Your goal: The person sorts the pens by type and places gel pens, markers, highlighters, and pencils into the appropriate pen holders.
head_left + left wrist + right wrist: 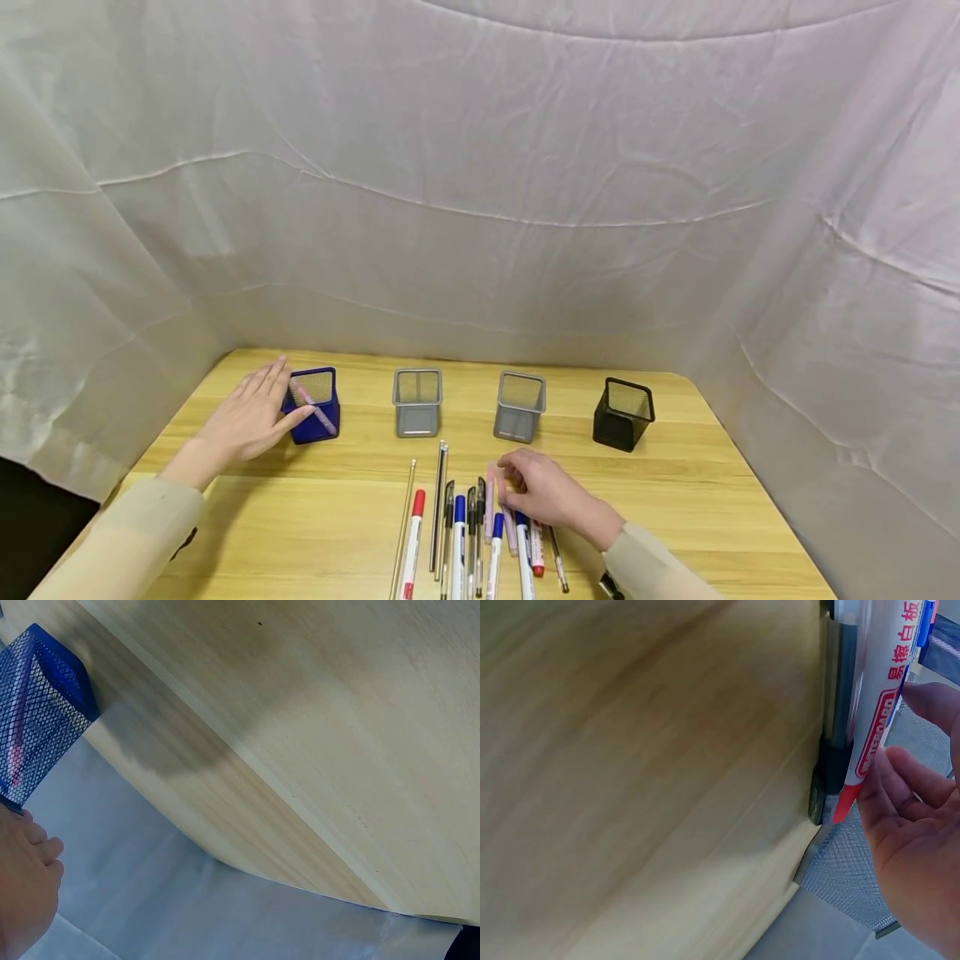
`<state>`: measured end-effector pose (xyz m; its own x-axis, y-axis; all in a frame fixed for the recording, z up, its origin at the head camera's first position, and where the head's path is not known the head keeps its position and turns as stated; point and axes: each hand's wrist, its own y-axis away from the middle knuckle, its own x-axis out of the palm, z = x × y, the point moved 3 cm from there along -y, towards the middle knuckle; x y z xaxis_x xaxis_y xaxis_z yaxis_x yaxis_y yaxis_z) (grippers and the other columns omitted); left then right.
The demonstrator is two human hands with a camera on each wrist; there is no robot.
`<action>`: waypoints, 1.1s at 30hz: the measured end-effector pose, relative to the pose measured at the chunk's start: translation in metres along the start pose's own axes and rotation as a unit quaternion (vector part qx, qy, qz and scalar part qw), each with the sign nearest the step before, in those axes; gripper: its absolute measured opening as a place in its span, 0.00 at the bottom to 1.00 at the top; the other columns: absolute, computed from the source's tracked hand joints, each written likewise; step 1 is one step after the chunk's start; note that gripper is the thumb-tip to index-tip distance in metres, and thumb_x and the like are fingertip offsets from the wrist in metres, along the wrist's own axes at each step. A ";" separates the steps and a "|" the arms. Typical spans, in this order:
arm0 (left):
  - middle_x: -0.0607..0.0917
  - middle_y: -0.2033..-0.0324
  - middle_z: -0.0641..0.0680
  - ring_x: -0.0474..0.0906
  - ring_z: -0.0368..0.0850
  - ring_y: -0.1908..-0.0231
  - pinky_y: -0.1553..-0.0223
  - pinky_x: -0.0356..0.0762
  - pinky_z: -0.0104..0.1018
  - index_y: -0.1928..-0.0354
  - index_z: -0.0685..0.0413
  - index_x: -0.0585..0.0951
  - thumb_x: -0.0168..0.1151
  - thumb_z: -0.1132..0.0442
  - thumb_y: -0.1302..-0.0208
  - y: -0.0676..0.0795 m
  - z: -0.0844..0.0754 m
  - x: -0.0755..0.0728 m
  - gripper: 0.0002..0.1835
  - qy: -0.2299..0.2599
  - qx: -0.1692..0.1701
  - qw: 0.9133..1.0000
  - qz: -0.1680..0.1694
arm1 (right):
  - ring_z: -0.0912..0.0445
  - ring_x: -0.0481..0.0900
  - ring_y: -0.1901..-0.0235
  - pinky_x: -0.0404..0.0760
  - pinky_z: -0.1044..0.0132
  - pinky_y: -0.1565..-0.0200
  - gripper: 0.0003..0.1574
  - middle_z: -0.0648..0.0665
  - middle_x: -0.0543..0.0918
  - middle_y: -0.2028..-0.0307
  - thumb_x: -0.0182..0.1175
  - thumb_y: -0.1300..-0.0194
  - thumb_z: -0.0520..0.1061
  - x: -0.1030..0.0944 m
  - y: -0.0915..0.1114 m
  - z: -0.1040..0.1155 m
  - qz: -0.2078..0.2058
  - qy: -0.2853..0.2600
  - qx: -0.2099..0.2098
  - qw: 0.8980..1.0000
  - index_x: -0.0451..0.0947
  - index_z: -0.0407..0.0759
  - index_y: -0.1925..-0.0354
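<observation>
My left hand [251, 412] is at the blue mesh pen holder [306, 429], fingers stretched along its left side and thumb across its front. A pink-and-purple pen [324, 418] leans inside that holder; the left wrist view shows it through the mesh. My right hand [551, 492] is over the row of pens, thumb and fingers apart beside two pale pink pens [489, 504]. The right wrist view shows the fingers close behind a red-tipped whiteboard marker [877, 705]; the marker partly hides what lies between them.
Two grey mesh holders [417, 421] and a black mesh holder [621, 427] stand along the back. In front lie gold and dark pencils, a red marker [413, 537], blue markers [459, 542] and several black gel pens. A pale curtain [480, 275] surrounds the wooden table [712, 517].
</observation>
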<state>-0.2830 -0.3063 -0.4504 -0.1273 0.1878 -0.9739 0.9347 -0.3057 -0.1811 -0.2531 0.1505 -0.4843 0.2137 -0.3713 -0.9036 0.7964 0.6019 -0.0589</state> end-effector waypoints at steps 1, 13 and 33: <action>0.51 0.23 0.77 0.49 0.74 0.24 0.24 0.49 0.67 0.24 0.80 0.54 0.48 0.38 0.20 0.000 0.000 0.000 0.48 0.000 0.000 1.000 0.000 | 0.58 0.81 0.58 0.86 0.65 0.54 0.26 0.48 0.83 0.55 0.71 0.35 0.44 0.000 -0.001 0.001 -0.001 0.002 0.000 1.000 0.79 0.36 0.42; 0.52 0.23 0.77 0.50 0.74 0.24 0.24 0.50 0.67 0.24 0.79 0.55 0.48 0.38 0.20 0.000 0.000 0.001 0.48 -0.002 0.000 1.000 -0.005 | 0.62 0.77 0.64 0.84 0.69 0.61 0.31 0.45 0.81 0.54 0.72 0.37 0.43 0.006 -0.010 -0.001 -0.019 -0.028 0.021 0.999 0.78 0.33 0.40; 0.52 0.23 0.77 0.51 0.74 0.24 0.25 0.51 0.67 0.25 0.80 0.56 0.49 0.38 0.21 0.000 -0.001 -0.001 0.48 -0.002 0.001 1.000 -0.008 | 0.61 0.75 0.67 0.81 0.71 0.67 0.20 0.46 0.78 0.58 0.72 0.43 0.37 0.008 -0.016 -0.002 -0.018 -0.097 0.059 0.993 0.84 0.36 0.50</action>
<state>-0.2822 -0.3054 -0.4495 -0.1438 0.1891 -0.9714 0.9317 -0.3050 -0.1973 -0.2652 0.1396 -0.4918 0.2797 -0.5278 -0.8020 0.8639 0.5027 -0.0296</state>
